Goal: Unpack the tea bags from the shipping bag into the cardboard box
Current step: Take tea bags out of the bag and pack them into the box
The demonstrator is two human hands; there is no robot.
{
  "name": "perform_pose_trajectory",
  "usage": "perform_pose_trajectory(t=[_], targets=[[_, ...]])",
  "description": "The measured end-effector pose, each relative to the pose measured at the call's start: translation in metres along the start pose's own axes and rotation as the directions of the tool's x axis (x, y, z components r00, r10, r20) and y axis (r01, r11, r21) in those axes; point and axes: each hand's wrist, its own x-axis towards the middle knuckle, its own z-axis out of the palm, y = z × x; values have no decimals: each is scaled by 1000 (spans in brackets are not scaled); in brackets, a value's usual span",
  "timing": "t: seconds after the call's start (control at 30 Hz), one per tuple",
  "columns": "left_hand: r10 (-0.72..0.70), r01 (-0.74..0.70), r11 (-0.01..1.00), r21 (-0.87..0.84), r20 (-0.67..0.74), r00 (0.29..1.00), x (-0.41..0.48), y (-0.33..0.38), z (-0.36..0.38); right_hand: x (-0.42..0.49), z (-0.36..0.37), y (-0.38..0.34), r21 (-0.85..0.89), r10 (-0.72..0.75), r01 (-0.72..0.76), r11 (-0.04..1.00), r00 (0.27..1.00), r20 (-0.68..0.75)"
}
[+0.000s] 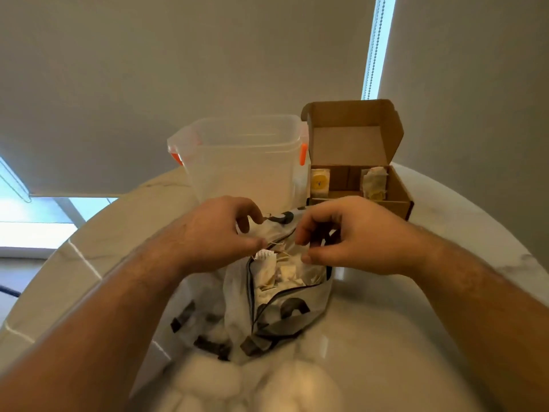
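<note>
A grey-white shipping bag (pixel 279 310) with dark markings lies open on the round white table (pixel 401 337) in front of me. Several pale tea bags (pixel 282 275) show inside its mouth. My left hand (pixel 214 230) pinches the bag's left upper edge. My right hand (pixel 350 233) pinches the right upper edge, and the two hands hold the mouth apart. Behind my right hand stands the brown cardboard box (pixel 356 162), lid up. A yellow-labelled tea bag (pixel 320 182) stands at its left side and a pale one (pixel 375 182) at its right.
A clear plastic container (pixel 246 162) with orange clips stands left of the cardboard box, behind the bag. Blurred white shapes (pixel 267 385) fill the bottom edge. Window blinds hang behind the table, whose curved edge runs left and right.
</note>
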Motion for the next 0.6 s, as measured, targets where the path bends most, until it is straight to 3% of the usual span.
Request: perform_pose_trajectory(t=[0.2,0.3,0.43,0.6], targets=[[-68,68,998,6,35,997,-4,-12,3,8,32,-16,-112,-79,83,990,996,36],[-69,68,993,-95,-12,998,0,-16,6,13,41,-18,-105,24,-27,994,999,-33],[-126,83,922,-377,-89,988,1,-22,6,18,46,-17,-212,104,-106,971,994,-24],[-73,10,916,-400,-142,987,2,-32,3,11,43,-17,-318,142,-121,940,989,46]])
